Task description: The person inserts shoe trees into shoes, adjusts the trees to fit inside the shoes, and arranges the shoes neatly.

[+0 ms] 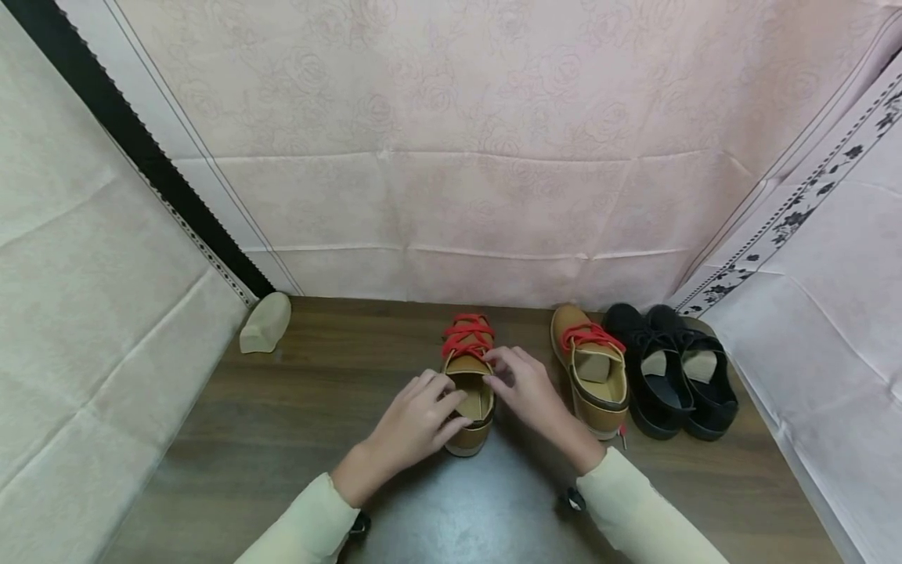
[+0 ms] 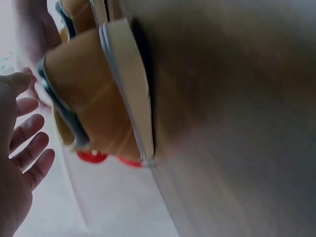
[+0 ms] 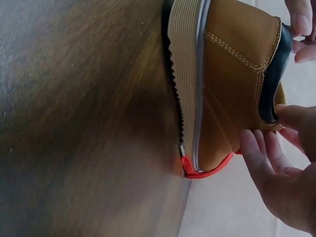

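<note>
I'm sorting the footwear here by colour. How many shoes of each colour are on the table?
Tan shoes with red laces: 2 (one between the hands, one to its right)
Black shoes: 2 (one, the other)
Total: 4 shoes

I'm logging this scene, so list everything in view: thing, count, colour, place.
tan shoe with red laces: one, mid-table, between both hands.
second tan shoe: one, red laces, right of the first, a beige insert inside.
black shoes: two, far right, side by side, a pale insert in each.
loose shoe insert: one, beige, back left corner.
table: one, dark wood.
cloth backdrop: pink, behind and at both sides.
left hand: on the shoe's collar, fingers lightly bent.
right hand: fingertips at the shoe's tongue.
</note>
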Available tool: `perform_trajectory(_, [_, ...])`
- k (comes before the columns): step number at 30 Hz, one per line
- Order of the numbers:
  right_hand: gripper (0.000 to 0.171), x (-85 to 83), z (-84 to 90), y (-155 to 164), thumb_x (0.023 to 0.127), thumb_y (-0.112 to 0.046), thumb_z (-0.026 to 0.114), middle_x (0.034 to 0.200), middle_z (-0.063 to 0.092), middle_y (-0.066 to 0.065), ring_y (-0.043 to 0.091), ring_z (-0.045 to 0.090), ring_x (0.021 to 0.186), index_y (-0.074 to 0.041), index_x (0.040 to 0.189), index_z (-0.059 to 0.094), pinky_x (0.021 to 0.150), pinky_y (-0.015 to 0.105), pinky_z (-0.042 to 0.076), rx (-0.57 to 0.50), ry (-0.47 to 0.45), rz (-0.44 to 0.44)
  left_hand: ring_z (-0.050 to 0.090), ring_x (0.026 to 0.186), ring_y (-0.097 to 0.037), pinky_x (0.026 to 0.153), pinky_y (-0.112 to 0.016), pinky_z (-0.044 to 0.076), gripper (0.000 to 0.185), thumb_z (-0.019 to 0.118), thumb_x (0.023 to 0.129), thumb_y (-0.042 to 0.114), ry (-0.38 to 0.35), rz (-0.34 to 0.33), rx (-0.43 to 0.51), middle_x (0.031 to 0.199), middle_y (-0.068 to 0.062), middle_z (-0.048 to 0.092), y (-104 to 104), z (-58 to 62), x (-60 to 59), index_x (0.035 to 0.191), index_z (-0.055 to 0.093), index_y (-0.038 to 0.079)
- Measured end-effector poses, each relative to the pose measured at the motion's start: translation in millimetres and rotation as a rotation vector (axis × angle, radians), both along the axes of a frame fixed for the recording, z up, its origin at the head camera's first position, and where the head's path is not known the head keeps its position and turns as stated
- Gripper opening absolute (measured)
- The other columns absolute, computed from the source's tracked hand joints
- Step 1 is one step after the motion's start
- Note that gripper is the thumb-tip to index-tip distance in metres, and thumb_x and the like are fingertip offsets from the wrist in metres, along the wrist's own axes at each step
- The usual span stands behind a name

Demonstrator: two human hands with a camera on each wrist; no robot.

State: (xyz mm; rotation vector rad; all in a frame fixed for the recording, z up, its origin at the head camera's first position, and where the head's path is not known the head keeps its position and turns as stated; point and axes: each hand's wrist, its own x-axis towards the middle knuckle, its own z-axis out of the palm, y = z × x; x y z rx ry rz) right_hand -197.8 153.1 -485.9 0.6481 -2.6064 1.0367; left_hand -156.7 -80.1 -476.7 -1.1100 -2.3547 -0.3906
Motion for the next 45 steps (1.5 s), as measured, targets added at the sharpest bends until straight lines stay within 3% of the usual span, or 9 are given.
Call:
perform_trajectory(15, [0.023,0.0,-2.1,-3.4,0.090,-0.008,0.080,0.093,0.063,0.002,0.015,0.068,0.086,-0.013,0.110,0.069,0.077,0.027,0.061,-0.072,-0.097,0.002,0.061,0.092,-0.027,0.079,-0.039,0.055,0.035,0.083,0.087,0.025,0.059,0.138,0.170,0.102,-0.012,0.065,-64.0,17.8,-37.3,0.112,0.074,0.002])
perform_trajectory(23, [0.022,0.7,-1.3,6.5,0.091,-0.011,0.079,0.092,0.062,0.001,0.012,0.066,0.083,-0.015,0.110,0.069,0.076,0.029,0.060,-0.044,-0.125,-0.034,0.061,0.102,-0.035,0.083,-0.048,0.055,0.044,0.082,0.090,0.026,0.058,0.280,0.153,0.113,-0.019,0.064,-93.2,21.8,-56.7,0.122,0.067,0.001])
perform_trajectory(34, [0.024,0.7,1.2,4.1,0.089,-0.009,0.081,0.090,0.063,0.001,0.013,0.067,0.083,-0.013,0.110,0.070,0.078,0.030,0.061,-0.064,-0.134,-0.001,0.058,0.109,-0.049,0.092,-0.060,0.050,0.056,0.084,0.087,0.021,0.067,0.486,0.180,0.123,-0.031,0.059,-150.9,28.2,-75.2,0.129,0.060,-0.006])
perform_trajectory(38, [0.025,0.5,2.1,3.0,0.089,-0.009,0.081,0.090,0.063,0.001,0.012,0.066,0.084,-0.014,0.110,0.070,0.079,0.030,0.061,-0.068,-0.145,-0.003,0.056,0.114,-0.050,0.095,-0.062,0.049,0.058,0.084,0.087,0.021,0.021,0.567,0.186,0.127,-0.032,0.058,-173.0,26.8,-82.4,0.131,0.058,-0.008])
perform_trajectory(45, [0.024,-0.3,2.9,1.3,0.089,-0.010,0.081,0.090,0.063,0.001,0.011,0.064,0.084,-0.014,0.110,0.070,0.080,0.030,0.061,-0.065,-0.156,-0.003,0.048,0.125,-0.055,0.099,-0.071,0.043,0.061,0.079,0.091,0.020,-0.186,0.723,0.232,0.138,-0.035,0.049,-206.4,26.1,-93.8,0.138,0.052,-0.007])
